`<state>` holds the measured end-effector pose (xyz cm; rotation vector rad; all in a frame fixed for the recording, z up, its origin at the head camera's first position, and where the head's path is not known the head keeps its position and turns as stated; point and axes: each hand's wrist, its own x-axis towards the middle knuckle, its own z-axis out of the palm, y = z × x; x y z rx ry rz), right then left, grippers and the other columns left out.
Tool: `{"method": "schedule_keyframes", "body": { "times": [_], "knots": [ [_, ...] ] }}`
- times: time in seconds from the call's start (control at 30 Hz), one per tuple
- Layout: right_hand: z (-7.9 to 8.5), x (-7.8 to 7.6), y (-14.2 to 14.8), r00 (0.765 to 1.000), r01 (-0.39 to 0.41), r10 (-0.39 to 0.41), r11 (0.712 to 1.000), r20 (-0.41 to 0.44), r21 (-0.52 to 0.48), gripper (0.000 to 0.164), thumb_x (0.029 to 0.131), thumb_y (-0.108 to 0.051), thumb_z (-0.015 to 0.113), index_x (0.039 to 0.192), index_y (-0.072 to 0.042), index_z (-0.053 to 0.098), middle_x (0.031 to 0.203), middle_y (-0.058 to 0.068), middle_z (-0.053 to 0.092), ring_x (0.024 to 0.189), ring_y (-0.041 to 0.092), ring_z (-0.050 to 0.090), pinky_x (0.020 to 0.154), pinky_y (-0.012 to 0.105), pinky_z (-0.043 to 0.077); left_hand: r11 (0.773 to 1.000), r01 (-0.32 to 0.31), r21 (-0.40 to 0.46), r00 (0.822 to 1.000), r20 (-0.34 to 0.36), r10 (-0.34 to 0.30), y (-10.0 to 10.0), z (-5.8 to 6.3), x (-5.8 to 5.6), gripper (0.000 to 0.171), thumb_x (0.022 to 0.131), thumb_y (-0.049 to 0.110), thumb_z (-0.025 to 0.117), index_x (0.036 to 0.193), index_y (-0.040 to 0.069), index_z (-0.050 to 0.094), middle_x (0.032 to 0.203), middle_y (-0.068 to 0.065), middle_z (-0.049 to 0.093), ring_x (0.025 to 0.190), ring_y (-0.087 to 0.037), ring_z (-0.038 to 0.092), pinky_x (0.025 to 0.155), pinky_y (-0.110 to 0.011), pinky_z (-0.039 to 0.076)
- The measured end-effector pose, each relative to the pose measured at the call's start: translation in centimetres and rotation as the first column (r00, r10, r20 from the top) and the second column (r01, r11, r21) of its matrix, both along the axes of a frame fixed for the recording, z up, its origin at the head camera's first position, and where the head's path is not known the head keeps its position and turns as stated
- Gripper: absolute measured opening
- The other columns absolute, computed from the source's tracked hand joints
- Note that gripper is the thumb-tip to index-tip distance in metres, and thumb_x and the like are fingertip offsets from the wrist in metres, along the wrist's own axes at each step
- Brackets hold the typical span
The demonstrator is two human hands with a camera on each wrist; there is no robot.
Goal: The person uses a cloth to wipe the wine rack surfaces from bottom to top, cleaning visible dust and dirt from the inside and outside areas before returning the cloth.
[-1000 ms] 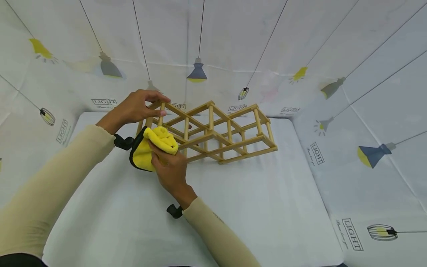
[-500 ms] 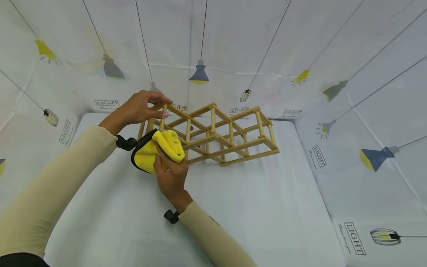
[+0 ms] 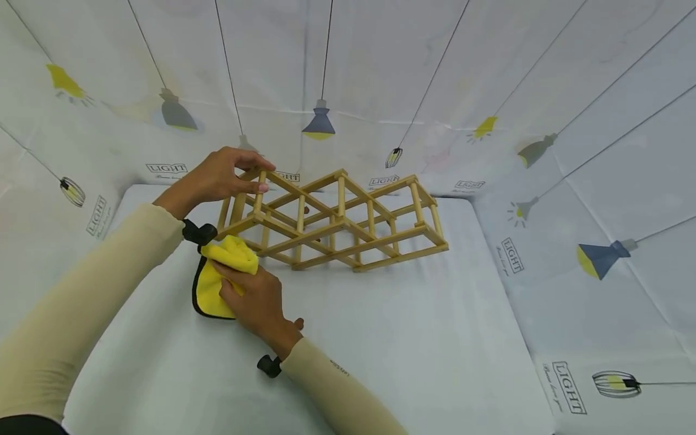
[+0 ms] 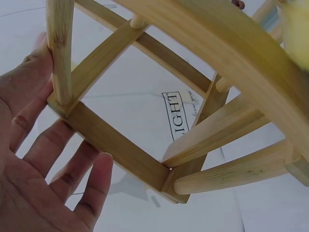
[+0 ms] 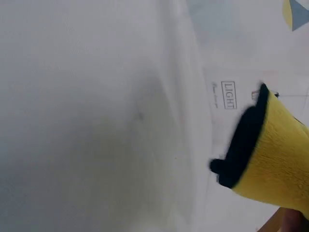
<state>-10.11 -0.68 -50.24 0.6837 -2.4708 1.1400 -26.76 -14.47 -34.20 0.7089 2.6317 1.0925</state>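
A light wooden lattice rack (image 3: 341,196), like a wine rack with diamond-shaped openings, stands toward the back of the white surface. My left hand (image 3: 214,178) grips its upper left corner, thumb and fingers on either side of a round post. Close up in the left wrist view, the left hand (image 4: 29,193) lies around the corner of the rack (image 4: 120,150). My right hand (image 3: 258,302) holds a bunched yellow cloth (image 3: 214,293) with black edging, just in front of the rack's left end. Part of that cloth (image 5: 280,159) fills the right side of the right wrist view.
The white-covered surface (image 3: 424,338) extends in front of and right of the rack. White walls (image 3: 380,72) printed with hanging lamps and "LIGHT" labels enclose the back and sides. A black camera mount sits at each wrist, the left one (image 3: 198,232) near the cloth.
My right hand has drawn the yellow cloth down and left, off the rack's front left post, baring the rack's lower left corner. My left hand keeps its grip at the same corner.
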Motion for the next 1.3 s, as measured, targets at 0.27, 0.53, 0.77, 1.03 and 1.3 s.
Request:
{"method": "schedule_keyframes", "body": {
  "times": [0.27,0.53,0.77,1.03,1.3],
  "knots": [
    [-0.5,-1.3,2.2,0.949,0.216,-0.222,0.975,0.224,0.050,0.031,0.093,-0.018,0.073,0.118,-0.032,0.082,0.096,-0.009,0.082,0.059,0.004,0.050,0.052,0.017,0.039,1.000,0.009,0.003,1.000,0.022,-0.009,0.2,0.1,0.0,0.042,0.099,0.027,0.079,0.138,0.015,0.071,0.148,-0.012,0.065,0.145,-0.037,0.053,0.120,-0.065,0.040],
    [0.7,-1.5,1.6,0.996,0.060,-0.063,0.997,0.066,0.049,0.039,0.100,-0.019,0.067,0.136,-0.034,0.072,0.106,0.000,0.082,0.067,0.005,0.052,0.056,0.011,0.039,1.000,0.007,-0.006,1.000,0.001,-0.007,0.1,0.1,-0.1,0.041,0.099,0.028,0.079,0.138,0.016,0.070,0.146,-0.012,0.066,0.145,-0.037,0.053,0.121,-0.065,0.040],
    [0.1,-1.4,3.1,0.887,0.170,-0.146,0.985,0.437,-0.015,0.039,0.095,-0.022,0.070,0.125,-0.047,0.075,0.074,-0.010,0.075,0.043,0.008,0.031,0.040,0.019,0.023,1.000,0.012,-0.001,1.000,0.011,-0.012,0.2,-0.1,0.0,0.042,0.099,0.027,0.078,0.138,0.015,0.070,0.148,-0.012,0.065,0.145,-0.037,0.053,0.121,-0.065,0.038],
    [0.0,0.6,6.9,0.985,0.020,-0.082,0.927,-0.150,-0.374,0.041,0.090,0.004,0.068,0.127,-0.010,0.078,0.128,0.012,0.077,0.113,0.023,0.075,0.097,0.032,0.063,1.000,0.004,-0.024,1.000,0.002,-0.004,-0.2,0.2,0.1,0.042,0.100,0.028,0.078,0.139,0.017,0.069,0.149,-0.012,0.064,0.146,-0.038,0.052,0.122,-0.066,0.037],
    [-2.3,-0.1,5.9,0.968,0.243,-0.244,0.885,0.049,-0.397,0.040,0.097,-0.002,0.069,0.134,-0.017,0.074,0.140,0.003,0.072,0.131,0.020,0.067,0.111,0.037,0.056,1.000,0.004,-0.015,1.000,0.028,-0.003,-0.1,0.3,0.2,0.044,0.100,0.029,0.077,0.141,0.016,0.068,0.151,-0.012,0.062,0.149,-0.038,0.049,0.123,-0.066,0.036]
  ]
}}
